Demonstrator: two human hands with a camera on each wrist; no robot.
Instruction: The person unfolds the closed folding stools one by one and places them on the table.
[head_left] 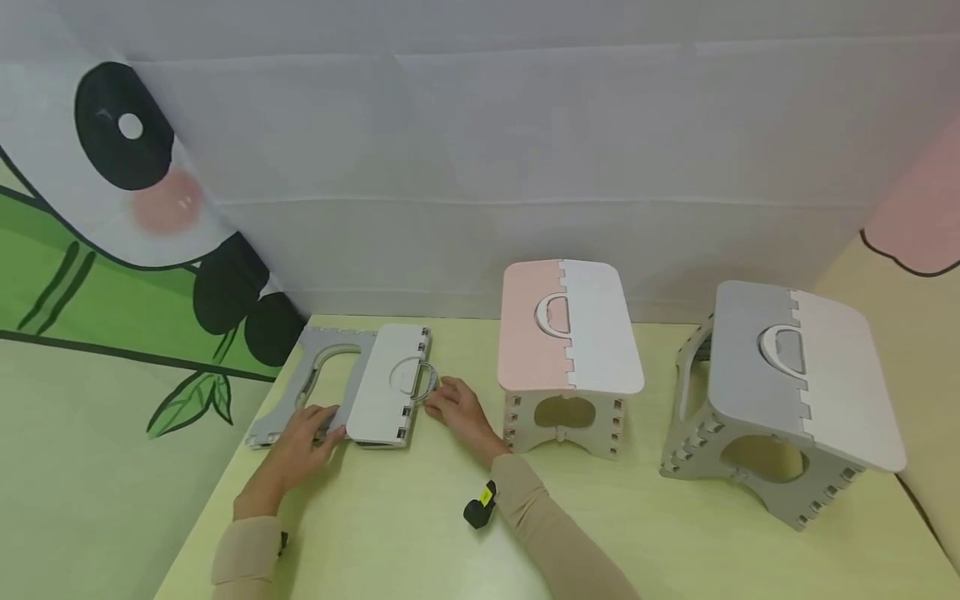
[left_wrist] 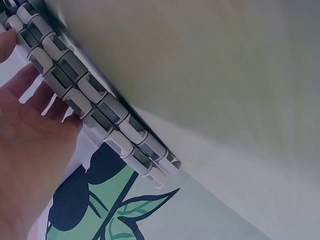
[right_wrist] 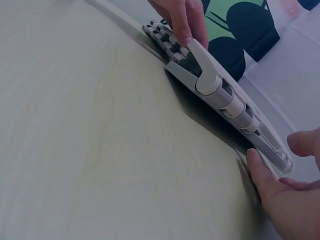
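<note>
Holding folded stool (head_left: pixel 381 400): left grip (head_left: pixel 302 446); pink-white stool (head_left: pixel 557 358) head view only.

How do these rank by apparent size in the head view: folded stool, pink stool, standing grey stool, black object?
1. Standing grey stool
2. Pink stool
3. Folded stool
4. Black object

creased pale grey backdrop (head_left: pixel 525 125), cartoon mural (head_left: pixel 150 246) at left with green band (head_left: pixel 142 304) and leaves (head_left: pixel 183 407), pale wood-grained tabletop (head_left: pixel 397 533)
</note>
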